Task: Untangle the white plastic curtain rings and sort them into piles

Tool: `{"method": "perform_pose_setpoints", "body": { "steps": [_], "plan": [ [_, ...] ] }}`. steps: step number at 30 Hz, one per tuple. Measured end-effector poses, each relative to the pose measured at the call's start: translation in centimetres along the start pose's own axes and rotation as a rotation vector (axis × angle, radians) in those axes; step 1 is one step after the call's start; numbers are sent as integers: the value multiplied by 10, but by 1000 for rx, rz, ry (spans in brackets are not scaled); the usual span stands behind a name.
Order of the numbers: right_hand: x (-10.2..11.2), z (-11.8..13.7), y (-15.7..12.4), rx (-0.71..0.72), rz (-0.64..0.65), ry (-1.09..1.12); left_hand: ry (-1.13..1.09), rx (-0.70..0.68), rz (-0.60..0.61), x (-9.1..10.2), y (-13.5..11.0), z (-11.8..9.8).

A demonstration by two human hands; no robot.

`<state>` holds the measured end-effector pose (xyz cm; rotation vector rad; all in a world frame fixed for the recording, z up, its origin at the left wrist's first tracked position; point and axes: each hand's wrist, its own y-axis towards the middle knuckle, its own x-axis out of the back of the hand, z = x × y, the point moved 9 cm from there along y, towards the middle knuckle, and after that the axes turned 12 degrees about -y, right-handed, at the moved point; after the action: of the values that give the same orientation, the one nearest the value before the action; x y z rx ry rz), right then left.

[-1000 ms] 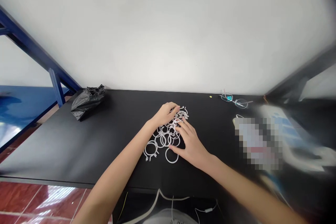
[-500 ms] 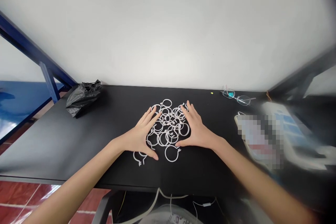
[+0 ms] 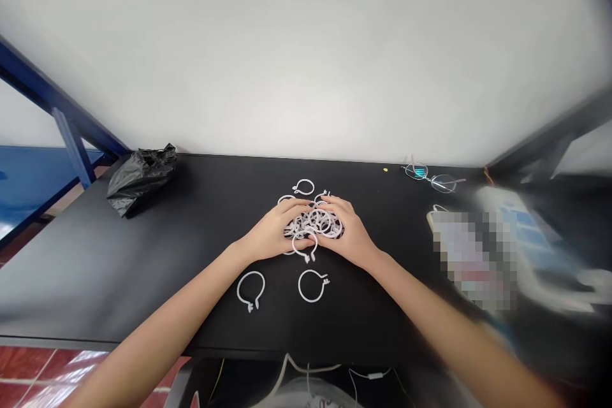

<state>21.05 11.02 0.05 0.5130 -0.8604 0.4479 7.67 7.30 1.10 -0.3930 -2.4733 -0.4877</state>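
Observation:
A heap of several white plastic rings (image 3: 315,222) lies on the black table (image 3: 191,248). My left hand (image 3: 270,236) and my right hand (image 3: 351,234) are cupped round the heap from either side, fingers curled over the rings and pressing them together. Three rings lie apart from the heap: one (image 3: 304,187) behind it, one (image 3: 250,289) in front of my left forearm and one (image 3: 312,285) in front of my hands.
A crumpled black plastic bag (image 3: 138,177) sits at the table's far left. A pair of glasses (image 3: 430,180) lies at the back right. A blurred-out item (image 3: 471,255) and blue-white things (image 3: 526,229) lie at the right. Cables (image 3: 310,370) hang below the front edge.
Half a second ago my hands lay flat and spread at the sides of the scattered rings. Now they have closed inward and gathered the rings into a tight heap, leaving three outside.

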Motion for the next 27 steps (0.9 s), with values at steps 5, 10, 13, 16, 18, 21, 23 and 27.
{"method": "perform_pose_setpoints", "body": {
  "steps": [5,10,13,16,18,21,23,27],
  "plan": [
    [3,-2,-2,-9,71,63,29,67,47,13,-6,4],
    [7,10,-9,12,206,15,78,159,73,34,-35,-7],
    [2,31,-21,139,302,-75,151,172,151,24,-70,-16],
    [-7,47,-31,234,303,-139,241,191,134,10,-94,-17],
    [-12,48,-31,244,275,-180,274,174,109,2,-95,-17],
    [-9,39,-24,200,167,-200,268,150,105,-6,-79,-13],
    [0,31,-18,161,39,-178,245,111,98,-7,-64,-13],
    [16,21,-14,127,-182,-102,221,31,27,-2,-36,-13]
  ]
}}
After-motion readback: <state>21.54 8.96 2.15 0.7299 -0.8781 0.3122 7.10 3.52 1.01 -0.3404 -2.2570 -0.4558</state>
